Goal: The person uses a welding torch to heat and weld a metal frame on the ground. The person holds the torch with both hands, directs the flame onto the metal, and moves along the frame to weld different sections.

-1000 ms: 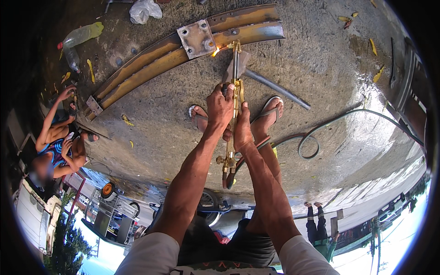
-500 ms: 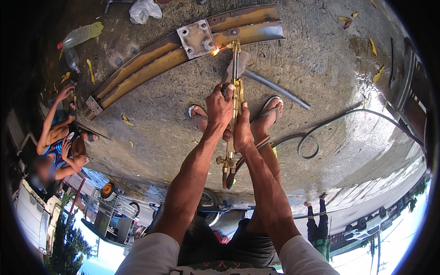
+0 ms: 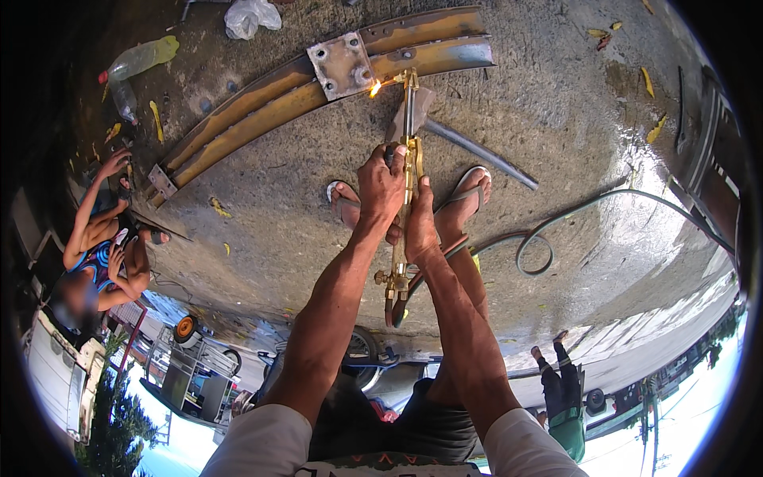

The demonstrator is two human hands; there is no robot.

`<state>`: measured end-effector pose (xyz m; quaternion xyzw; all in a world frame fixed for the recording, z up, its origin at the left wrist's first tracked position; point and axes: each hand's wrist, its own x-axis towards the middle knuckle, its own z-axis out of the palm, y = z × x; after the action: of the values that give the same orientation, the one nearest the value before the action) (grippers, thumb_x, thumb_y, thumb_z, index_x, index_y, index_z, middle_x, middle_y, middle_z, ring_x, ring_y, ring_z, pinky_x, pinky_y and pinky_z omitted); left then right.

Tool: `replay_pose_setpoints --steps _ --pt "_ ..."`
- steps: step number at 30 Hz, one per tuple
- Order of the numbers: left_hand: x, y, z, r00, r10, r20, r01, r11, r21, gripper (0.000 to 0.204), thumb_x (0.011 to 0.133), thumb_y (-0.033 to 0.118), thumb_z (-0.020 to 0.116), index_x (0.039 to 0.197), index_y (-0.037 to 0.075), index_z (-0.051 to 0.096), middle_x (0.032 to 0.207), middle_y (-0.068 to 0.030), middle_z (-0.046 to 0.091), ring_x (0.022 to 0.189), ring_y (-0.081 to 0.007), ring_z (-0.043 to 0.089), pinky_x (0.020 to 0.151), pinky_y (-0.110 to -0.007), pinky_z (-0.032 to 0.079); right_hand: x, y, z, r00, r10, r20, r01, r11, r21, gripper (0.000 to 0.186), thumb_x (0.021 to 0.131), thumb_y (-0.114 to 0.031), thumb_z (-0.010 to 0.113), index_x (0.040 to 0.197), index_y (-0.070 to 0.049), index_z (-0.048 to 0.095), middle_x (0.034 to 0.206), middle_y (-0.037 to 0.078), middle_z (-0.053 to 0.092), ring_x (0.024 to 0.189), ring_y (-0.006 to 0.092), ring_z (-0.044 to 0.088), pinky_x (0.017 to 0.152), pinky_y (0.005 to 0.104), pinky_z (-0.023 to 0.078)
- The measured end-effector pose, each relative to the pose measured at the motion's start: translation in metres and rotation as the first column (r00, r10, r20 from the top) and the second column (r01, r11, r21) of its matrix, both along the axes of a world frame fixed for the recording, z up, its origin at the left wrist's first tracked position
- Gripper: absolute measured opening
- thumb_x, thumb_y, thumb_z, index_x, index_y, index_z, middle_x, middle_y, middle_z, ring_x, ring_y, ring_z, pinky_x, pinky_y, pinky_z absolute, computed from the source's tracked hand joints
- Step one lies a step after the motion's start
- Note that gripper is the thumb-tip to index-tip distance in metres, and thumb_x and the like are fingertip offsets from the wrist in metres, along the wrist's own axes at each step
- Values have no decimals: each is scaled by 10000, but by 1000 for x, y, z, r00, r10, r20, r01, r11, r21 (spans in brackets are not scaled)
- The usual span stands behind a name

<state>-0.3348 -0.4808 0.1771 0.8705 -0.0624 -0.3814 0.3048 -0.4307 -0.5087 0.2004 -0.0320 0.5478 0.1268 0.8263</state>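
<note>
Rough grey concrete floor [image 3: 294, 175] spreads outdoors, with a glossy patch [image 3: 640, 203] gleaming in daylight at the right. Bright sky [image 3: 695, 413] and a green tree [image 3: 111, 421] show along the lower rim.

Torch [image 3: 409, 165] between left hand [image 3: 383, 184] and right hand [image 3: 421, 226], its tip just right of the plate [image 3: 342, 67], plate sitting on the beam [image 3: 433, 58], hammer [image 3: 481, 153] handle stretching right, hose [image 3: 620, 191] farther right, bottle [image 3: 141, 63] far left

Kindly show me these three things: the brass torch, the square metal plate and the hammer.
Brass torch [image 3: 410, 165], head view: middle part of its body.
Square metal plate [image 3: 342, 66], head view: middle of its face.
Hammer [image 3: 481, 155], head view: middle of its handle.
</note>
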Motion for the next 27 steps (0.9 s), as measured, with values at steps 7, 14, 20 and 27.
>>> replay_pose_setpoints --steps 7,14,20,27 --pt "-1 -1 3 1000 19 11 -18 999 -30 359 1001 326 546 1054 -16 644 876 -211 688 802 -385 682 718 -440 523 1 -2 4 1000 -3 1 3 1000 -13 782 908 -811 166 845 -125 534 569 -13 383 458 124 371 440 289 310" --pt "-1 0 0 1000 4 17 -3 1000 -22 364 1001 330 547 1059 -16 645 886 -211 691 809 -382 684 718 -440 523 -1 2 0 999 -37 25 38 999 -13 766 913 -804 176 897 -128 536 571 -11 392 447 122 367 425 284 308" --pt "-1 1 -2 1000 11 5 -11 1000 -4 375 1001 343 549 1064 -13 647 888 -210 693 807 -383 684 713 -443 524 -1 2 -2 999 -32 27 32 1000 1 762 912 -804 177 907 -131 536 571 -13 392 444 124 366 423 285 308" --pt "1 -2 3 1000 19 -20 -19 1000 14 393 998 360 549 1066 -14 648 891 -215 692 811 -385 684 721 -442 524 0 0 0 1000 -21 -1 21 1000 0 752 914 -800 189 814 -128 513 565 -12 376 446 132 369 432 296 310"
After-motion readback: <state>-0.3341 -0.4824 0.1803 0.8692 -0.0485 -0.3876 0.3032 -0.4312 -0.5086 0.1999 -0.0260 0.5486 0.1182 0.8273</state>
